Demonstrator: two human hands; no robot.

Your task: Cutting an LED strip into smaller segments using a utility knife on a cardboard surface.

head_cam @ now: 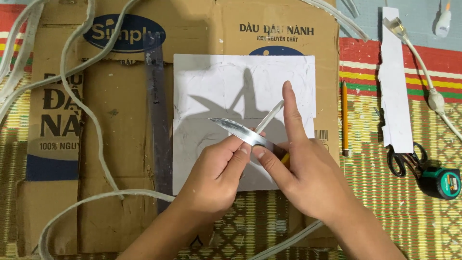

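My right hand (pixel 301 168) grips a knife by its yellow handle, index finger stretched up along it. The shiny blade (pixel 238 131) points left over a white sheet (pixel 211 86). My left hand (pixel 216 175) pinches a thin pale strip (pixel 269 117) that crosses the blade and slants up to the right. Both hands meet above the lower middle of the sheet, which lies on flattened brown cardboard (pixel 115 106).
A long dark ruler (pixel 158 115) lies along the sheet's left edge. White cord (pixel 84 110) loops over the cardboard. On the woven mat to the right lie a pencil (pixel 344 118), a white paper strip (pixel 395 82), black scissors (pixel 403 160), a green tape measure (pixel 445 182) and a white cable (pixel 428 82).
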